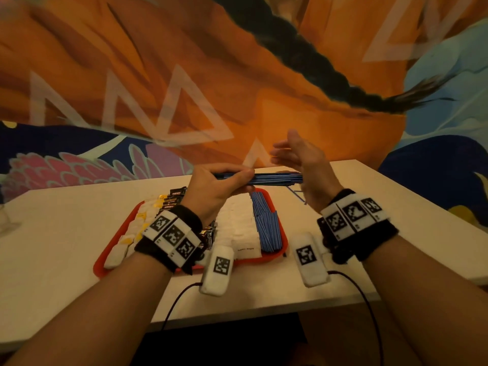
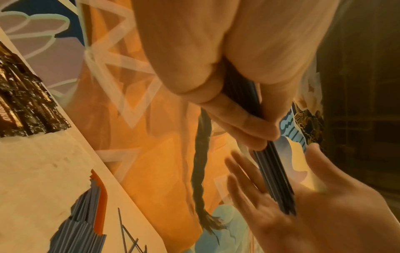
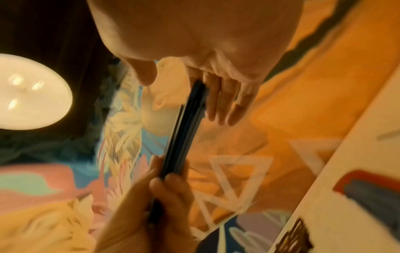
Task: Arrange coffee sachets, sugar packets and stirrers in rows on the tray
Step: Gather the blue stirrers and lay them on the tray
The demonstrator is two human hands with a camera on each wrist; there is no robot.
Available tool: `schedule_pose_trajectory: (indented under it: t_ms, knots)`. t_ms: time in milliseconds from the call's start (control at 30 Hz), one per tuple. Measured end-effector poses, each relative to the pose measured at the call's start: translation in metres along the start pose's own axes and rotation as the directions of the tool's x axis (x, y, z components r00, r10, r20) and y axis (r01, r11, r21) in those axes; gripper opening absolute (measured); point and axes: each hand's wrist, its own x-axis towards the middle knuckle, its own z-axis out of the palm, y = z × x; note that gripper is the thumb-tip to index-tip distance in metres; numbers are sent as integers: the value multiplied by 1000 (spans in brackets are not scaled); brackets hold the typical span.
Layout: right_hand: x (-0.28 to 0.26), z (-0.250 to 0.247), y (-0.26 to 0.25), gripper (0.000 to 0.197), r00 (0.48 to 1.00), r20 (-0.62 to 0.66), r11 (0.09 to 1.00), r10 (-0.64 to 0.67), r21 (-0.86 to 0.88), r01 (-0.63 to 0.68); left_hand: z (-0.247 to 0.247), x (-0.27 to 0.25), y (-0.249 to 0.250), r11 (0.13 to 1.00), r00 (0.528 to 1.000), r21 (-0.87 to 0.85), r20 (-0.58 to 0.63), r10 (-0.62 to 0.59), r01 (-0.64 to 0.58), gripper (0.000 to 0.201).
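Note:
A red tray (image 1: 282, 235) lies on the table, holding a row of white sugar packets (image 1: 241, 228), dark coffee sachets (image 1: 173, 199) and a row of blue striped stirrers (image 1: 265, 223). Above the tray's far end my left hand (image 1: 224, 186) grips a bundle of blue stirrers (image 1: 274, 179), held level. My right hand (image 1: 298, 159) is open with straight fingers, its palm pressed flat against the bundle's right end. The left wrist view shows the bundle (image 2: 272, 174) running from my curled left fingers (image 2: 244, 123) into the open right palm (image 2: 320, 210).
A few loose stirrers (image 1: 297, 195) lie on the cream table (image 1: 66, 223) just right of the tray. More white and yellow packets (image 1: 132, 233) line the tray's left side. A painted wall (image 1: 237, 88) rises right behind the table's far edge.

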Motion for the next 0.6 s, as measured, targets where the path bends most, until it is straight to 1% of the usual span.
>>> schedule_pose_trajectory:
  t_ms: [33,100,167,233,267,300,333,367,400,433,467,500,533,567,600]
  knots:
    - [-1,8,-2,52,999,26,997,33,72,-35,5,-1,1,1000,1000,11,8,11,-11,13]
    - [-2,21,-4,45,1000,27,998,-14,62,12,11,-1,3,1000,1000,10,-3,29,-29,11]
    - [-3,27,-5,33,997,-7,997,-78,27,78,13,-1,6,1000,999,-10,-27,29,-29,22]
    - [-3,28,-4,22,993,-1,993,-115,23,115,15,-2,9,999,997,28,-79,25,-23,33]
    - [-4,27,-3,19,991,40,992,-126,16,126,15,-3,8,997,992,68,-123,34,-26,33]
    - [-6,25,-3,19,984,111,989,-139,-24,143,14,-3,8,994,985,108,-167,51,-34,32]
    - [-9,23,-5,27,964,212,975,-159,-119,187,12,-4,8,990,977,136,-200,69,-43,31]
    - [-10,21,-7,39,931,332,931,-153,-267,248,9,-4,7,987,972,154,-220,85,-51,32]
    - [-12,19,-12,50,893,441,843,-87,-445,302,6,-5,7,984,969,167,-229,94,-56,32]
    - [-14,17,-17,53,863,505,724,24,-604,334,4,-7,8,983,969,177,-230,95,-55,32]
    - [-15,17,-22,46,844,518,614,136,-713,339,3,-9,8,982,970,185,-224,91,-50,32]
    - [-15,17,-24,32,838,502,554,211,-768,321,2,-12,8,981,973,190,-215,85,-43,32]
    - [-16,20,-26,16,851,469,509,237,-806,303,2,-15,9,980,975,195,-208,77,-36,33]
    - [-17,22,-27,5,877,430,452,216,-840,300,1,-16,10,981,975,194,-212,67,-25,33]
    - [-18,25,-28,3,903,398,374,162,-872,317,-1,-17,11,982,971,186,-235,53,-9,34]
